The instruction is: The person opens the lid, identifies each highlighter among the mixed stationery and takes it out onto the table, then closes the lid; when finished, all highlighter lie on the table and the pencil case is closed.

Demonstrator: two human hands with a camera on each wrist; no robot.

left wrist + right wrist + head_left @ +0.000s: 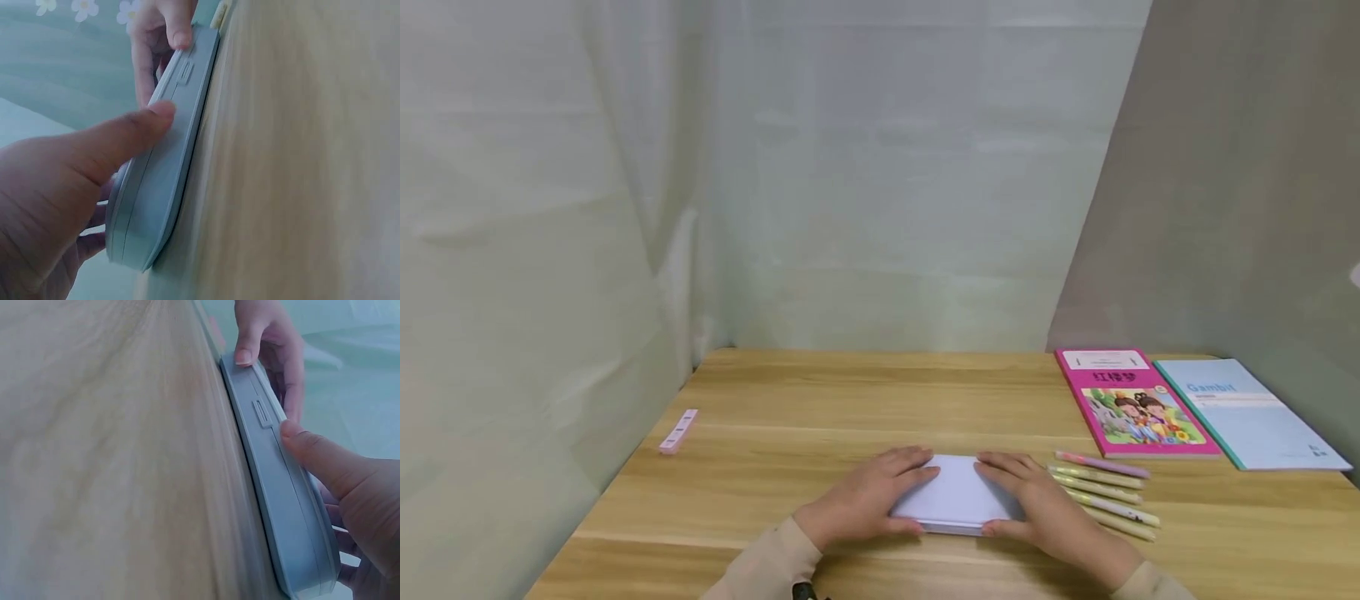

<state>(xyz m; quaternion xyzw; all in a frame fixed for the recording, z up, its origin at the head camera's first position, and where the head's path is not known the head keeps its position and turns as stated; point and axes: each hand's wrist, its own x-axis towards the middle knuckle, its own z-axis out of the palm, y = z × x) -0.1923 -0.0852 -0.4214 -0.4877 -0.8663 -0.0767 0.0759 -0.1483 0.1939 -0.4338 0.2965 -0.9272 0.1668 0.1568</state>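
Note:
A flat, pale case (957, 492) with rounded corners lies closed on the wooden table, near its front. Both wrist views show the front side of this case (165, 150), with a seam and a small latch (262, 413) in the middle. My left hand (874, 497) grips its left end, thumb on the front side by the seam and fingers over the lid. At the opposite end my right hand (1036, 506) holds it the same way. To the right of that hand lie several pale yellow pens (1101, 492) and a purple pen (1105, 465).
A pink book (1120, 442) with a cartoon cover lies at the back right. Beside it is a light blue notebook (1255, 425). Near the table's left edge sits a small pink strip-shaped box (678, 431). Pale curtains (887, 183) hang behind and along the sides.

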